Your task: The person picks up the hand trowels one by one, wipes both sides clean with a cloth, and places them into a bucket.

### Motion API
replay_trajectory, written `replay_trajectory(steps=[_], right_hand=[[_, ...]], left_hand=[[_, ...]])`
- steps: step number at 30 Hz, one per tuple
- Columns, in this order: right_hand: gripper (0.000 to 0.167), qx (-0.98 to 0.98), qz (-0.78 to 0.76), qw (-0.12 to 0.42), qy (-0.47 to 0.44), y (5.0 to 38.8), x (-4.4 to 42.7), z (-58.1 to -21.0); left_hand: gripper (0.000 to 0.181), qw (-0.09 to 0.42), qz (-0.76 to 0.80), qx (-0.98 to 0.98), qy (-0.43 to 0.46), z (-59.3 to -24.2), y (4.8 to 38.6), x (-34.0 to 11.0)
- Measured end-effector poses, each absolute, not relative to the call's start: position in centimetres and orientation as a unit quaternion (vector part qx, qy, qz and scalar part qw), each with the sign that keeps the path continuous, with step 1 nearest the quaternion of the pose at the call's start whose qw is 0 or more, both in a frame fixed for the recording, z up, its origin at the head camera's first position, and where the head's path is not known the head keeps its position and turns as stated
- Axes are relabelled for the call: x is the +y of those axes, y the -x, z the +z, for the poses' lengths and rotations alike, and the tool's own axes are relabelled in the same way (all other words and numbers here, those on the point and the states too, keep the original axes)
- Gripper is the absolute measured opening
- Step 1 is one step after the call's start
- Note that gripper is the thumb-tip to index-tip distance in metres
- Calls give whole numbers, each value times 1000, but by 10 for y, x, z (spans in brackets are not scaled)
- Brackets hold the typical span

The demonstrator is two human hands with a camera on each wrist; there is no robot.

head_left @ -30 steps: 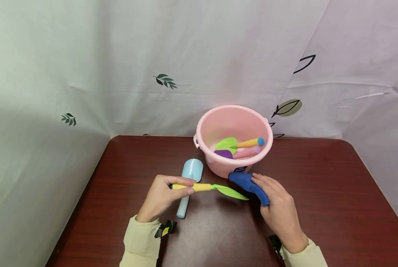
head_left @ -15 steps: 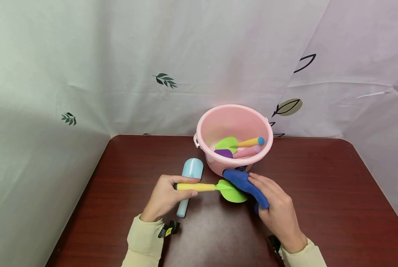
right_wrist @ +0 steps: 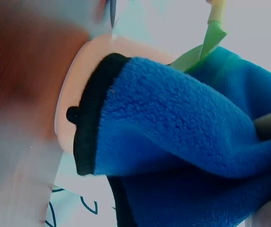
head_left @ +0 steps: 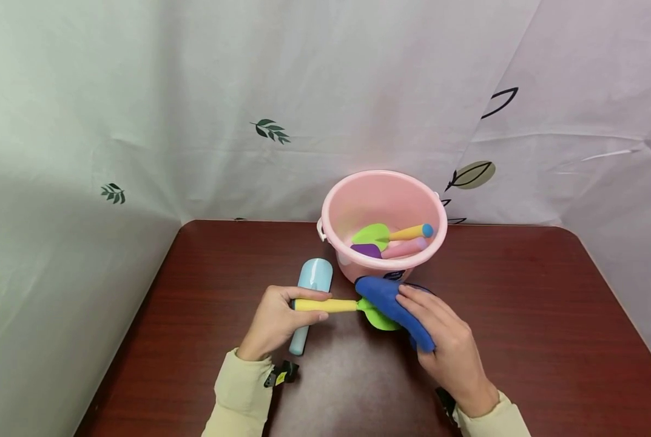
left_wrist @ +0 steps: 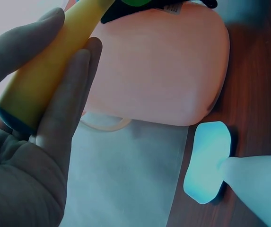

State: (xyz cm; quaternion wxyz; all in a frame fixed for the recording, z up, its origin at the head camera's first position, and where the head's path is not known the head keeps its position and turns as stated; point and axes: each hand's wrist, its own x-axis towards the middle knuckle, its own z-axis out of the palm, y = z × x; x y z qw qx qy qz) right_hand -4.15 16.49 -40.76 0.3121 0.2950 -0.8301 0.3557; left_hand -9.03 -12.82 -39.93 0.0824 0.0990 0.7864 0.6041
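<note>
My left hand [head_left: 273, 321] pinches the yellow handle of a toy shovel [head_left: 327, 305], thumb on one side and fingers on the other. Its green blade points right, toward a blue cloth [head_left: 396, 309] that my right hand [head_left: 449, 343] holds. The cloth covers part of the blade in the head view. In the right wrist view the fuzzy cloth [right_wrist: 173, 113] with its dark hem lies folded around the green blade [right_wrist: 199, 54]. The left wrist view has the yellow handle [left_wrist: 50, 66] between thumb and fingers.
Behind the hands stands a pink bucket [head_left: 382, 176] with a green-bladed shovel [head_left: 371, 233] and a purple-and-pink one [head_left: 404, 248] inside. A light blue scoop [head_left: 315, 276] lies on the dark red table [head_left: 221, 267], partly under the left hand. Pale curtains [head_left: 325, 79] hang around the table.
The shovel has turned so its blade faces up more, and my left hand has shifted slightly right. My right hand has moved the cloth left, over the blade.
</note>
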Motion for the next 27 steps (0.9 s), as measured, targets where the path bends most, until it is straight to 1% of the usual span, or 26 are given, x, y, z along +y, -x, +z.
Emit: replay_trajectory(steps=[3, 8, 12, 18, 27], right_hand=[[68, -832, 353, 284, -319, 40, 163, -408], [85, -849, 326, 220, -354, 39, 161, -409], [92, -860, 308, 179, -365, 38, 161, -409], [96, -869, 295, 168, -359, 38, 163, -408], [86, -868, 317, 178, -339, 40, 164, -410]], left_hand=[[27, 77, 601, 789, -100, -400, 91, -128], [26, 72, 599, 791, -103, -399, 90, -127], [26, 67, 601, 790, -103, -398, 89, -127], [25, 65, 611, 783, -102, -398, 89, -126], [24, 57, 618, 776, -110, -397, 89, -129]])
